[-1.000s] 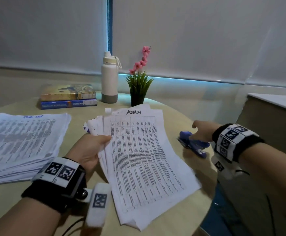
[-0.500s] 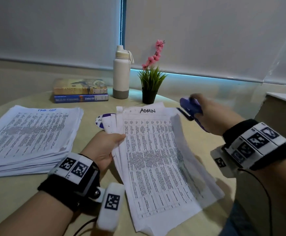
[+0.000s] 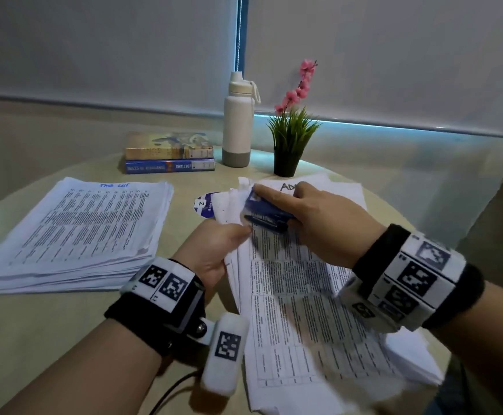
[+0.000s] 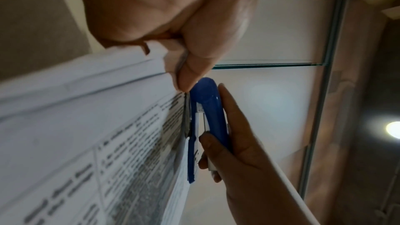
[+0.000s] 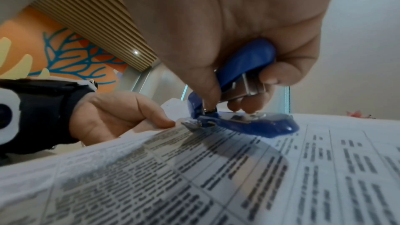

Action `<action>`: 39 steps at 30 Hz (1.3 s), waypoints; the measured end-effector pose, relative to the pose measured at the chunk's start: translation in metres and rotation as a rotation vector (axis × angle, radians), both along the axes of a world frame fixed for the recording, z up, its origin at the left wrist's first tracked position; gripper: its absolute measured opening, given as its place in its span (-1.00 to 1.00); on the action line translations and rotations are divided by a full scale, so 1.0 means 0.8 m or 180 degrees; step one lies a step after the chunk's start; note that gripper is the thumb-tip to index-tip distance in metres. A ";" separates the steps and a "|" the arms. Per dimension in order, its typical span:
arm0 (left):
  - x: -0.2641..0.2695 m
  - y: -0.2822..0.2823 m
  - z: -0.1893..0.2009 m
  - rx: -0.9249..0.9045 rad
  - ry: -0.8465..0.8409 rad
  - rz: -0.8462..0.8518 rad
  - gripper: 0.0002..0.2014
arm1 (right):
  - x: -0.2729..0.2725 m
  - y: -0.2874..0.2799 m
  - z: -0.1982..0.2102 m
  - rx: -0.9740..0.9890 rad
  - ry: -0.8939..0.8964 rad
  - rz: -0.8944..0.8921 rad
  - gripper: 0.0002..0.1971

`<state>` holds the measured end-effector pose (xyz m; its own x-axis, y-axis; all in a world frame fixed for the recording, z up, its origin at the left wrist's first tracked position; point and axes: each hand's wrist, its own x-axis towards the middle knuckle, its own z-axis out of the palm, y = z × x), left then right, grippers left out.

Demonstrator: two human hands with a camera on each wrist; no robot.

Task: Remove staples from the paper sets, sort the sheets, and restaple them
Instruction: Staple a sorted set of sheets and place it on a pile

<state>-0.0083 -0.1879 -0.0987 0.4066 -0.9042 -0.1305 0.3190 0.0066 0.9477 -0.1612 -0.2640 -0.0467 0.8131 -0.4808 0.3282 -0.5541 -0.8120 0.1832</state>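
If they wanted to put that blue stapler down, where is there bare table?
Bare table lies in front of the left paper stack, beside the left hand. A narrower strip separates the books from the papers. The middle, under the ADMIN sheets, is crowded.

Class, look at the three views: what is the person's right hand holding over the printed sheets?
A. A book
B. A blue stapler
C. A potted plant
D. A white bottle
B: the right hand grips the blue stapler above the sheets that the left hand pinches at their edge.
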 end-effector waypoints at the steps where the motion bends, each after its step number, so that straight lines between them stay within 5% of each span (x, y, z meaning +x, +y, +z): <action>1: 0.001 0.001 0.000 0.0008 0.0010 -0.0007 -0.82 | -0.001 0.000 0.000 -0.0007 0.0007 -0.0016 -0.26; 9: 0.004 0.001 -0.001 -0.0106 0.0112 0.0040 -0.79 | 0.005 -0.004 -0.008 -0.0102 -0.0027 0.0045 -0.21; 16: 0.008 -0.001 0.000 -0.0228 0.0093 0.0077 -0.85 | 0.012 -0.017 -0.033 0.0934 -0.0666 0.0248 -0.29; 25: 0.007 0.002 -0.002 -0.0132 -0.0060 -0.0059 -0.86 | 0.013 -0.015 -0.024 -0.0340 -0.0431 0.0377 -0.23; 29: 0.006 0.003 -0.001 -0.0115 -0.0166 -0.0042 -0.81 | 0.012 -0.011 -0.024 0.0491 -0.0594 0.0262 -0.33; 33: 0.004 0.004 0.001 -0.0113 -0.0202 -0.0045 -0.78 | 0.015 -0.003 -0.021 0.0105 -0.0566 0.0302 -0.31; 37: 0.004 0.005 0.001 -0.0147 -0.0278 -0.0065 -0.77 | 0.018 -0.007 -0.022 0.0674 -0.0637 0.0174 -0.33; 39: 0.003 0.004 -0.001 -0.0135 -0.0274 -0.0047 -0.75 | 0.020 -0.002 -0.025 0.0342 -0.0566 0.0211 -0.31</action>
<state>-0.0058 -0.1848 -0.0998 0.4013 -0.9142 -0.0571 0.2369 0.0434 0.9706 -0.1450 -0.2659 -0.0666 0.7779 -0.4683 0.4191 -0.5148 -0.8573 -0.0024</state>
